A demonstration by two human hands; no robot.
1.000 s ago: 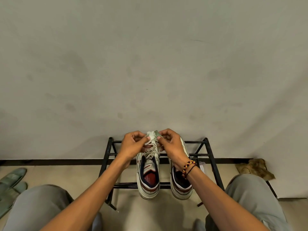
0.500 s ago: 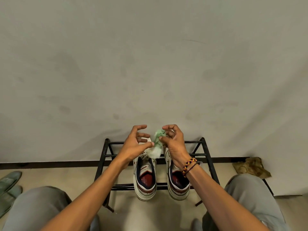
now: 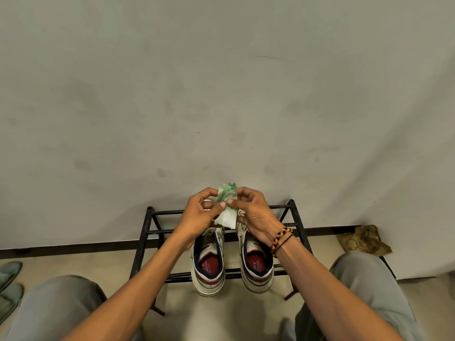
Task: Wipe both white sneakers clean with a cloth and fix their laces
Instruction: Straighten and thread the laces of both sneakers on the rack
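Since the earlier frames both hands have lifted off the laces and closed together again on the cloth [image 3: 227, 205]; half a second ago the left hand [image 3: 200, 212] was spread open beside it, and now its thumb and fingers pinch the cloth's left edge; the right hand [image 3: 251, 211] pinches the right edge, thumb tips nearly meeting across the fabric; the cloth, pale green and white, stands upright between the two hands, its top poking above the fingers and its lower corner hanging below them; just beneath the left hand sits the left sneaker [image 3: 208, 264], and beneath the right wrist the right sneaker [image 3: 257, 263], side by side, heels toward the person, on the rack [image 3: 147, 232]; a beaded bracelet [image 3: 280, 238] circles the right wrist; far right of that hand a crumpled brown rag [image 3: 364, 239] lies on the floor by the wall [image 3: 221, 94]; far left of the left arm, green slippers [image 3: 9, 281] sit at the frame edge.
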